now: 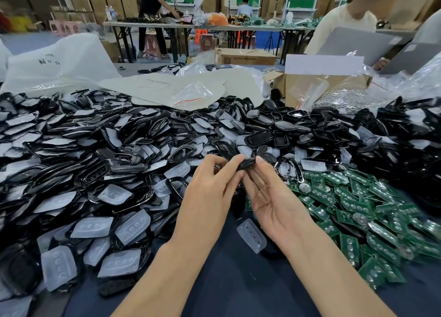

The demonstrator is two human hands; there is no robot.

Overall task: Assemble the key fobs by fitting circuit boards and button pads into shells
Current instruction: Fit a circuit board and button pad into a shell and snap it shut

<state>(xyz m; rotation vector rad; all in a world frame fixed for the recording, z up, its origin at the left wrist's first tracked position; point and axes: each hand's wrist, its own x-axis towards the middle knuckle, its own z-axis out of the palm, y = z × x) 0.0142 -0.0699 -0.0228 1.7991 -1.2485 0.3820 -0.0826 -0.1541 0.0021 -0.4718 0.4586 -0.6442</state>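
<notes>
Both hands meet dead centre over the near edge of the heap, so here's the sweep from the left. Far left is the big pile of black shells and frosted button pads (95, 163), spilling almost to the left forearm, so not much free room that side. Left hand (210, 190) has its fingers curled and pinches one black shell (247, 163) between thumb and forefinger. That shell sits in the air between the two hands, long axis roughly side to side, right end tipped a touch higher. Right hand (274, 199) is palm-up with the fingers mostly straight, one fingertip against the shell's right end, more a steadying touch than a grip as far as I can see. Just beside the right wrist, on the bare dark table (226, 281), lies a single loose button pad (251, 236), angled from upper left to lower right. Further right is the spread of green circuit boards (353, 204). My guess: whichever insert goes in next, the right hand is closer. The clear strip between the forearms is the only working room.
</notes>
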